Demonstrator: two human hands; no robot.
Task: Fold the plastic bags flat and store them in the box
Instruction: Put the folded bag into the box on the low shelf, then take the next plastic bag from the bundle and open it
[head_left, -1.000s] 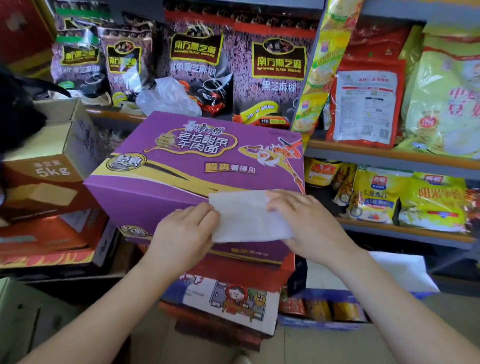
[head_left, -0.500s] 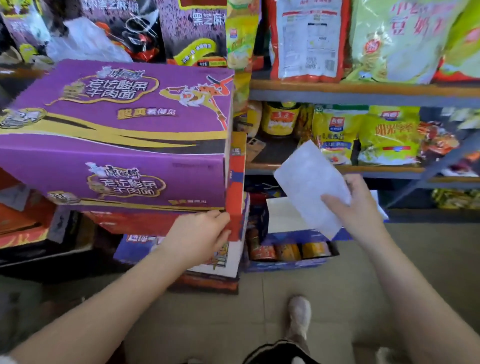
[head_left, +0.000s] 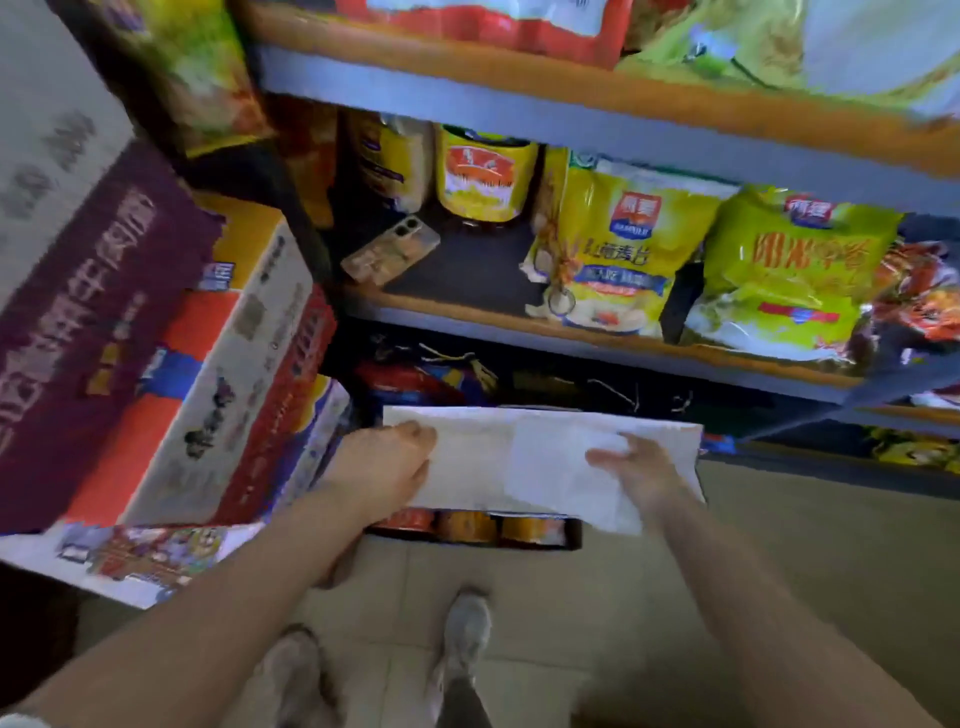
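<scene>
My right hand grips a folded white plastic bag, held flat and low, just above the floor. Under the bag lies a wide white flap of the blue box that stands on the floor beneath the bottom shelf. My left hand holds that flap's left end, thumb on top. Orange and red cans show along the box's front edge. The inside of the box is hidden by the flap and the bag. The picture is blurred by motion.
A stack of cartons, purple one on top, stands close on the left. A phone, a yellow tin and yellow packets sit on the shelf above. My shoes stand on the tiled floor.
The bag left the purple carton's top: my right hand carried it down to the floor box. My left hand went from the carton to the white flap. The view tilted downward.
</scene>
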